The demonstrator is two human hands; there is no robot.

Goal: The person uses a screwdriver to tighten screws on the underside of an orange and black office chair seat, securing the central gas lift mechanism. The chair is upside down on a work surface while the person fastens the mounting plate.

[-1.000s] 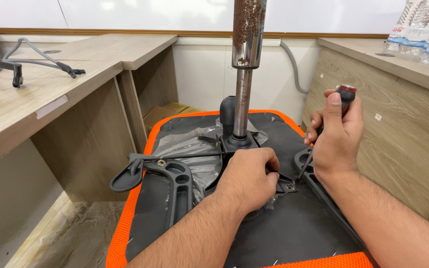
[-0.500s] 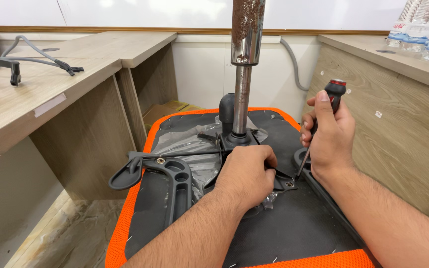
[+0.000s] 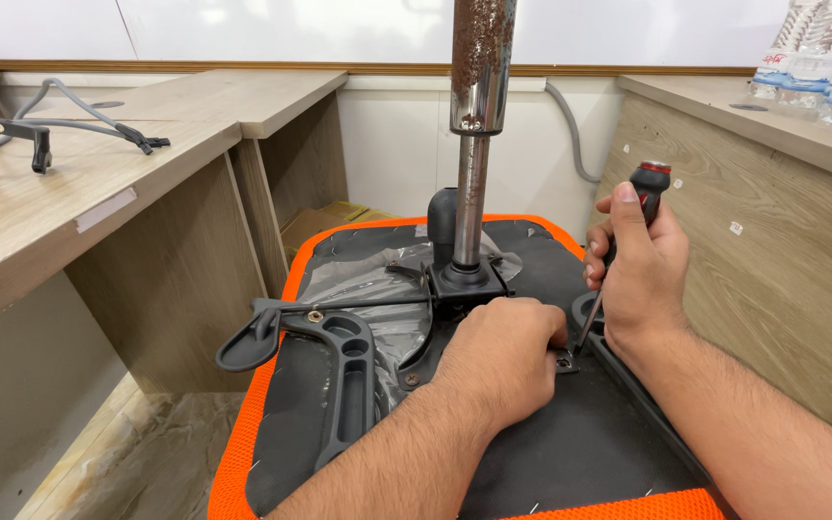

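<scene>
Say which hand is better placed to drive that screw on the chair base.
Right. The right hand already grips the screwdriver, tip at the bracket by the left hand, which rests on the mechanism.

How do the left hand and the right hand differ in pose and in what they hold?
The left hand lies palm down on the black underside of the chair seat, beside the metal column; the right hand is raised and upright. The left hand holds no tool that can be seen; the right hand is closed around a screwdriver, whose tip points down between the two hands. Both are bare and over the same seat.
</scene>
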